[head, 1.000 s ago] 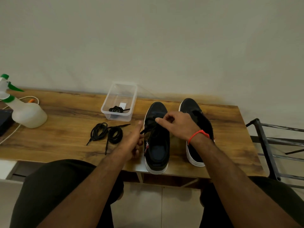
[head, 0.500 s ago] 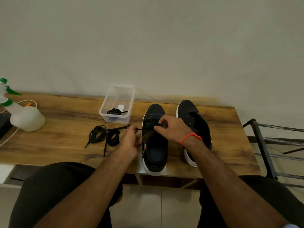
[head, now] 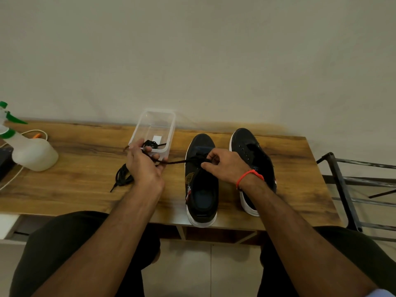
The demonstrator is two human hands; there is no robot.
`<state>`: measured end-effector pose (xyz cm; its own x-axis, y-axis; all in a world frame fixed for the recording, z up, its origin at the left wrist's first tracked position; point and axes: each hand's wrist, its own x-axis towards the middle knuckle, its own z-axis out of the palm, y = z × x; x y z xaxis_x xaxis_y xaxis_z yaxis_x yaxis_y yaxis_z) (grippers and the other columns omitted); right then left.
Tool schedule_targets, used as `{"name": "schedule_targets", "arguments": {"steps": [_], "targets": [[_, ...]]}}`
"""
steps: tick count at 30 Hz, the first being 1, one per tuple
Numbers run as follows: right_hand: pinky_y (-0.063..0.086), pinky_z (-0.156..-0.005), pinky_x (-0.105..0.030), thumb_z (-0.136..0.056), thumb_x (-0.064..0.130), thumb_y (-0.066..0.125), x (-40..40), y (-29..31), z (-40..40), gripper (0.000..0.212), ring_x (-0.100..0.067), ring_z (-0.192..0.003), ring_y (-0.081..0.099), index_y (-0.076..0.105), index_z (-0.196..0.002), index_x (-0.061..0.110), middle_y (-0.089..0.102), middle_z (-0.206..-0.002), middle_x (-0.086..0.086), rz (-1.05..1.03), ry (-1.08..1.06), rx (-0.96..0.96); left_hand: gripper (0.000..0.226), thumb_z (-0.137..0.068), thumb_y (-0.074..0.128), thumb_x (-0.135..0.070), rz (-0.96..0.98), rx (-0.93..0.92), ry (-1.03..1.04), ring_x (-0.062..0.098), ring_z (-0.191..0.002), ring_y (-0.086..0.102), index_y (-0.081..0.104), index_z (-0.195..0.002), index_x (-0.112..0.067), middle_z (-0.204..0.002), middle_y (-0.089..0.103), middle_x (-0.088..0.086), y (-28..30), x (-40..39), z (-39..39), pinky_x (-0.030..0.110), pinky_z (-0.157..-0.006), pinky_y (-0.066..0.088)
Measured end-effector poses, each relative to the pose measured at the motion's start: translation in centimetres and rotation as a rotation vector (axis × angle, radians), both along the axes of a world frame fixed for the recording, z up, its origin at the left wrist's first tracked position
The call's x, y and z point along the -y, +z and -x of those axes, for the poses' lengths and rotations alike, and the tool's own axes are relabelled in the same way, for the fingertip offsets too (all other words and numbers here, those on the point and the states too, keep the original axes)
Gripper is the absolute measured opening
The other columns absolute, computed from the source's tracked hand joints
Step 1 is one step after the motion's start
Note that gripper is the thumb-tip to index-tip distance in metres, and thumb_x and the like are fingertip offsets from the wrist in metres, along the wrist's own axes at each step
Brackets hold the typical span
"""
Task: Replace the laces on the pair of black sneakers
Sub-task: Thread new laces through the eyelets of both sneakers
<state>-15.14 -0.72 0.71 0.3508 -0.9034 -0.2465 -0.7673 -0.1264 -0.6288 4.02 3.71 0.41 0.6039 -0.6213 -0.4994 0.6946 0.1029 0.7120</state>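
Work is sitting somewhere in the middle, by my reading. Desk (head: 289, 168) is carrying both black sneakers near its front edge. Right sneaker (head: 249, 146) is showing bare eyelets and no lace that I can see, so it is waiting for a new one. Left sneaker (head: 201, 189) is having a lace (head: 177, 161) drawn sideways through its front eyelets. Left hand (head: 143, 166) is gripping that lace with curled fingers and stretching it taut. Right hand (head: 225, 166) is pinching the crossing over the tongue. Loose coil of lace (head: 123, 177) is lying beside the left hand, another is sitting in the clear tub (head: 171, 129)
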Motion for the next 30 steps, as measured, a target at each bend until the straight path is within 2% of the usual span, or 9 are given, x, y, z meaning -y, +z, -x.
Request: {"name": "schedule_targets", "arguments": {"steps": [3,6,10,14,16,18,20,24,30], "targets": [[0.052,-0.082,-0.028,-0.096,0.041,0.063,0.1,0.1,0.1,0.022,-0.014,-0.094,0.061,0.067,-0.102,0.020,0.064,-0.100,0.002,-0.044,-0.054,0.078,0.025,-0.107,0.047,-0.024,-0.064,0.340,-0.130,0.006,-0.053,0.042,0.069,-0.120,-0.027,-0.081,0.060,-0.007,0.5,-0.1,0.4,0.021,-0.042,0.037],[0.048,-0.082,-0.025,-0.098,0.035,0.061,0.3,0.2,0.4,0.020,-0.013,-0.096,0.060,0.069,-0.102,0.017,0.065,-0.101,0.002,-0.050,-0.101,0.132,0.028,-0.104,0.052,-0.012,-0.072,0.608,-0.416,0.006,-0.051,0.045,0.071,-0.117,-0.028,-0.092,0.070,-0.005,1.0,-0.3,1.3,0.020,-0.039,0.034],[0.046,-0.073,-0.018,-0.097,0.031,0.064,0.6,-0.1,0.6,0.014,-0.009,-0.091,0.060,0.072,-0.096,0.020,0.065,-0.093,0.006,-0.081,-0.132,0.178,0.019,-0.102,0.057,-0.017,-0.129,0.614,-0.693,0.008,-0.053,0.043,0.073,-0.110,-0.026,-0.094,0.068,-0.001,0.8,-0.6,3.0,0.017,-0.038,0.030],[0.050,-0.074,-0.024,-0.096,0.031,0.064,0.7,-0.2,0.6,0.014,-0.010,-0.087,0.061,0.074,-0.095,0.021,0.067,-0.091,0.007,-0.136,-0.158,0.255,0.014,-0.100,0.062,-0.024,-0.131,0.823,-0.760,0.000,-0.043,0.047,0.072,-0.110,-0.021,-0.093,0.072,0.002,-0.1,-0.7,3.4,0.015,-0.040,0.034],[0.045,-0.066,-0.021,-0.095,0.031,0.065,0.7,0.0,0.7,0.013,-0.006,-0.079,0.059,0.074,-0.094,0.022,0.066,-0.088,0.008,-0.161,-0.148,0.259,0.013,-0.099,0.063,-0.021,-0.128,0.985,-0.823,-0.004,-0.054,0.060,0.072,-0.109,-0.019,-0.092,0.074,-0.001,-0.3,-0.6,3.6,0.015,-0.049,0.046],[0.042,-0.063,-0.019,-0.095,0.031,0.067,0.6,0.1,0.8,0.010,-0.003,-0.075,0.057,0.073,-0.090,0.024,0.066,-0.086,0.009,-0.161,-0.134,0.251,0.017,-0.097,0.066,-0.019,-0.140,1.030,-0.869,-0.001,-0.071,0.069,0.072,-0.113,-0.019,-0.094,0.075,-0.002,-0.6,-0.6,3.6,0.013,-0.051,0.048],[0.042,-0.063,-0.018,-0.094,0.030,0.068,0.6,0.2,0.8,0.010,-0.003,-0.076,0.057,0.072,-0.087,0.025,0.066,-0.086,0.009,-0.158,-0.129,0.246,0.017,-0.095,0.069,-0.020,-0.163,1.067,-0.888,-0.003,-0.071,0.068,0.072,-0.112,-0.021,-0.094,0.074,-0.005,-0.5,-0.6,3.5,0.010,-0.048,0.043],[0.042,-0.063,-0.017,-0.094,0.029,0.068,0.5,0.2,0.8,0.010,-0.002,-0.075,0.057,0.071,-0.085,0.027,0.065,-0.085,0.011,-0.155,-0.112,0.248,0.007,-0.093,0.071,-0.027,-0.196,1.386,-0.874,-0.005,-0.085,0.057,0.071,-0.100,-0.027,-0.091,0.063,-0.019,-0.5,-0.7,3.0,0.008,-0.066,0.037],[0.044,-0.065,-0.019,-0.095,0.029,0.067,0.6,0.0,0.7,0.012,-0.002,-0.074,0.056,0.071,-0.084,0.027,0.065,-0.084,0.010,-0.156,-0.121,0.254,0.004,-0.093,0.069,-0.028,-0.151,1.569,-0.887,0.003,-0.093,0.057,0.069,-0.093,-0.025,-0.097,0.065,-0.011,-1.0,-0.5,2.9,0.013,-0.073,0.042]]}}
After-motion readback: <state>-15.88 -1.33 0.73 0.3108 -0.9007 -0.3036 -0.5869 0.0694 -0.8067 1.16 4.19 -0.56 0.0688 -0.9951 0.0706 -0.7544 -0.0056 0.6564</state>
